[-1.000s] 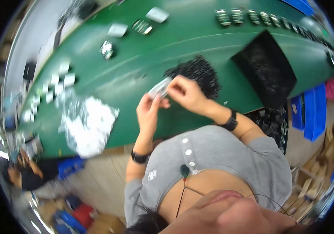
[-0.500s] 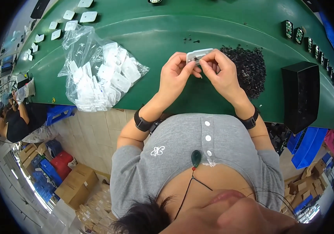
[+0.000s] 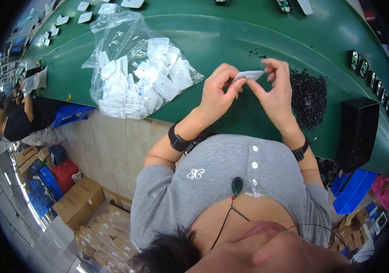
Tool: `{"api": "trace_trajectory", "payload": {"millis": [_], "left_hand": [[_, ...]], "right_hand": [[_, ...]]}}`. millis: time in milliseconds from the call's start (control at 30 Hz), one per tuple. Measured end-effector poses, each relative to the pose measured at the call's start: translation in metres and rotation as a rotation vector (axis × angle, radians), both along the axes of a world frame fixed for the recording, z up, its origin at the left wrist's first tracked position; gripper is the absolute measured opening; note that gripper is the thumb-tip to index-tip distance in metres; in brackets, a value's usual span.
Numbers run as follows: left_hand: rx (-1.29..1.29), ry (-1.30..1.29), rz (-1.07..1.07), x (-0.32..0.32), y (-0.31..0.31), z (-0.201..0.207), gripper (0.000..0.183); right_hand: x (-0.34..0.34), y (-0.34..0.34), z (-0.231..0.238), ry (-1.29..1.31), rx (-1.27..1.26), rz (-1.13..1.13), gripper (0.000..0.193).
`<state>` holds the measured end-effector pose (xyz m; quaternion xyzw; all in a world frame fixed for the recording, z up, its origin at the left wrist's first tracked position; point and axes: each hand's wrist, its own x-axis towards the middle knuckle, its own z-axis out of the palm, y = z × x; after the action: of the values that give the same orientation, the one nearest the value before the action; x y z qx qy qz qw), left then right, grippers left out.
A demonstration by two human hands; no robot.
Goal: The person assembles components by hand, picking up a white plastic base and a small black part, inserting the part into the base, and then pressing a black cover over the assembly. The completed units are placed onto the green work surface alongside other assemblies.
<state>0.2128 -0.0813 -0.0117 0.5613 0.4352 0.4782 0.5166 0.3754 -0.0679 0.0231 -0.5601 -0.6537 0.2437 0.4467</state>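
A small white plastic cover [image 3: 250, 74] is tilted up above the green table, in front of my chest. My left hand [image 3: 219, 93] pinches its left end between thumb and fingers. My right hand [image 3: 276, 88] is at its other side, thumb tip against the lower edge and fingers raised apart from the cover. The face of the cover turned towards the table is hidden. A few small black parts [image 3: 255, 52] lie just beyond my hands. Beside my right hand spreads a pile of small black pieces [image 3: 310, 100].
Left on the green table [image 3: 221, 41] lies a clear plastic bag [image 3: 142, 84] of white covers. More white pieces [image 3: 85, 17] lie beyond it. A black box [image 3: 358, 132] stands at right, near a row of black housings with circuit boards [image 3: 363, 68]. Another person [image 3: 19, 118] sits far left.
The view has shifted, so table things appear elsewhere in the picture. The white cover has tilted to a more edge-on angle, and my right fingers have lifted off it.
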Motion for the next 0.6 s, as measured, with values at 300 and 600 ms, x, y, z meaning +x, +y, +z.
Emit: {"api": "trace_trajectory", "payload": {"millis": [300,600], "left_hand": [[-0.29,-0.393,-0.026,-0.012,0.003,0.01,0.013],[-0.194,0.223,0.268,-0.044,0.036,-0.005,0.005]], "right_hand": [[0.015,0.014,-0.015,0.309,-0.544,0.378,0.022],[-0.055,0.16,0.001,-0.675,0.163,0.149,0.046]]}}
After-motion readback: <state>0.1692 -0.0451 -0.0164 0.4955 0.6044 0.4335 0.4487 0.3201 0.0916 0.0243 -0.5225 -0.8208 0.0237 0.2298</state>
